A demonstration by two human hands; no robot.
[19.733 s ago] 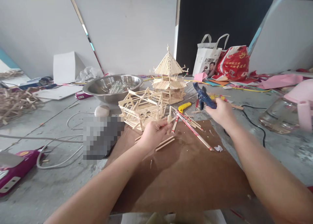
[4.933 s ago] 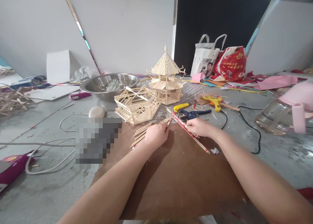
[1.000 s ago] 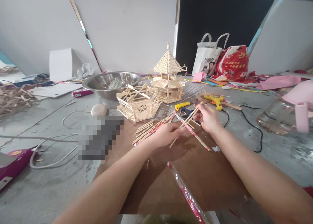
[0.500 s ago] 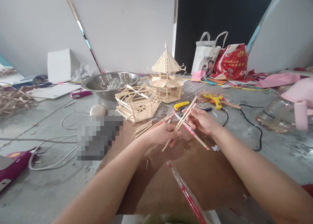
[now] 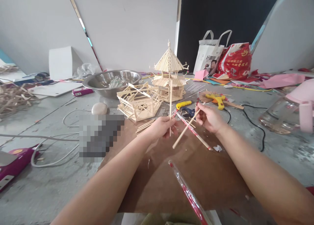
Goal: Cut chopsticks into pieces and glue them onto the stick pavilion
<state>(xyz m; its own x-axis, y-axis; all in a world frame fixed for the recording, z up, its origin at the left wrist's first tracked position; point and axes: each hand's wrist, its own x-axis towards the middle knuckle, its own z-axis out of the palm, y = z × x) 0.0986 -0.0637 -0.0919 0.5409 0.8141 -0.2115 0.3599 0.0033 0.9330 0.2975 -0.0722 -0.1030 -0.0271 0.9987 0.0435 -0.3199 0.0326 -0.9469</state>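
Pale panels and one black panel stand behind a grey, worn bench, with a brown board lying under both grips. The left grip is clamped on a thin wooden stick, held nearly upright. To its right, the right grip pinches a second stick, which slants down toward the left grip, its lower end apart from those fingers. Loose cut sticks lie just left of the left grip; a red-marked wrapper runs beneath the slanted stick, between the grips. Beyond the left grip sits an open stick frame, with a pagoda model farther back. Blue pliers and a yellow glue gun lie beyond the right grip, a pink-lidded jug well to its right. Nearer the person than both grips is a long clear-and-red packet.
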